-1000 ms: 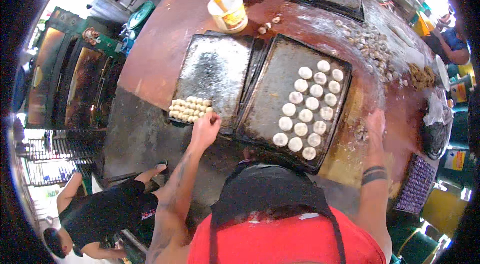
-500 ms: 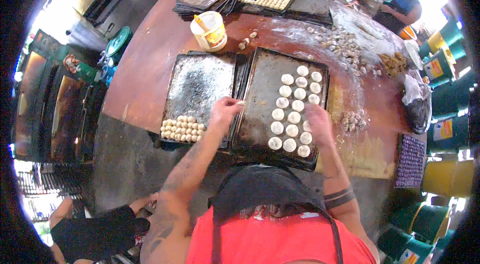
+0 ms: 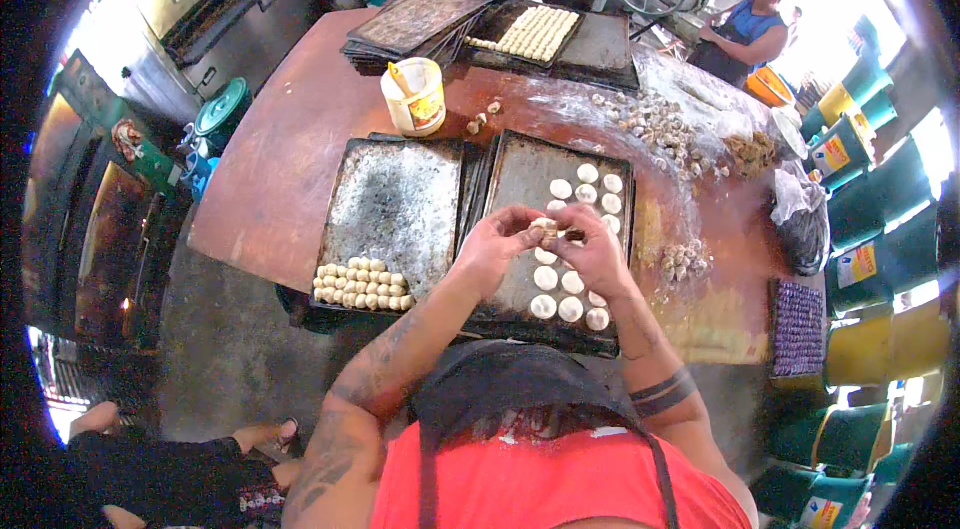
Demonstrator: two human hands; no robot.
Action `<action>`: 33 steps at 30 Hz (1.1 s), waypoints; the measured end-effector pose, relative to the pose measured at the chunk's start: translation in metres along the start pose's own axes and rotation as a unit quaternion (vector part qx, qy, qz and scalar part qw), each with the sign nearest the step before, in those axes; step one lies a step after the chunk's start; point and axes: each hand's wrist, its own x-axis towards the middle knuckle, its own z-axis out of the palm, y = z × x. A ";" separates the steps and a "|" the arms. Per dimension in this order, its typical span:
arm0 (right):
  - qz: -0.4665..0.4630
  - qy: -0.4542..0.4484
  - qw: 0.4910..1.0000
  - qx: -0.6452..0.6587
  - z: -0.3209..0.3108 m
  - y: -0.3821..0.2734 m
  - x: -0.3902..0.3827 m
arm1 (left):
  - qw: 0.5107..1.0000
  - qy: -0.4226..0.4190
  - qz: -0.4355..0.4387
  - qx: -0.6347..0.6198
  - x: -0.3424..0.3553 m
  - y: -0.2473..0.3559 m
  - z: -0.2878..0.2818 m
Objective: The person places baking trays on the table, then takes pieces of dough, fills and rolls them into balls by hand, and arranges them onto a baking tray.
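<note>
Above the dark baking tray, my left hand and my right hand meet, thumbs and fingertips closed on a small piece of dough between them. Flat round dough discs lie in rows on the right part of that tray, some hidden behind my right hand. To the left is a second tray, its metal dusted white. Small dough balls stand packed in rows along its near edge.
Beyond the trays stands a white tub with an orange-handled tool. Stacked trays and a tray of dough pieces sit farther back. Floury lumps lie at the right. A co-worker is at the far right, another person lower left.
My left hand has moved right from the tray's left edge, and my right hand has come left off the discs. Both now meet at one piece of dough. The view has shifted slightly.
</note>
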 end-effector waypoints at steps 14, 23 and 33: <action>-0.036 0.198 0.976 0.078 -0.007 -0.034 0.010 | 0.976 0.072 0.126 0.160 0.003 0.029 0.048; -0.191 0.014 0.978 -0.079 -0.035 -0.022 0.022 | 0.978 -0.075 -0.088 -0.172 0.019 0.015 0.042; 0.007 0.041 0.991 0.124 -0.001 0.045 -0.004 | 0.974 0.008 -0.155 -0.164 0.025 -0.039 0.050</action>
